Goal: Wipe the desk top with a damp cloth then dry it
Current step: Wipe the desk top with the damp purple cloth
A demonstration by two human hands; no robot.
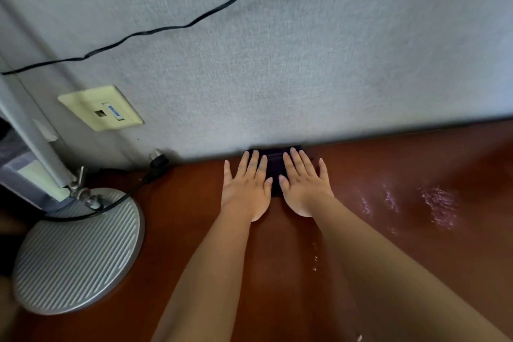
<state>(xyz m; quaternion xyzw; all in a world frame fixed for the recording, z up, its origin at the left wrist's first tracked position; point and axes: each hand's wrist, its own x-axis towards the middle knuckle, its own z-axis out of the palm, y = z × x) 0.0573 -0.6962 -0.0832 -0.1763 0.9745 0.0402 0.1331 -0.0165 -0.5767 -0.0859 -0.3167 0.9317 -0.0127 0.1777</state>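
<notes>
Both hands lie flat, side by side, on a dark folded cloth [273, 168] pushed against the far edge of the desk [388, 230], where the glossy reddish-brown top meets a grey, woven-textured partition wall [277, 50]. The left hand [245, 189] and the right hand [304, 189] press down with fingers [254, 164] straight and slightly spread, curling round nothing. At about 3 o'clock from the hands, streaks of wet sheen [438, 208] mark the desk surface. At 8 o'clock stands a round, ribbed silvery lamp base [77, 253] with a metal arm rising from it. At 10 o'clock a cream rectangular wall socket plate [101, 107] carries a small blue label, too blurred to read. A black cable [194, 21] sags across the wall.
</notes>
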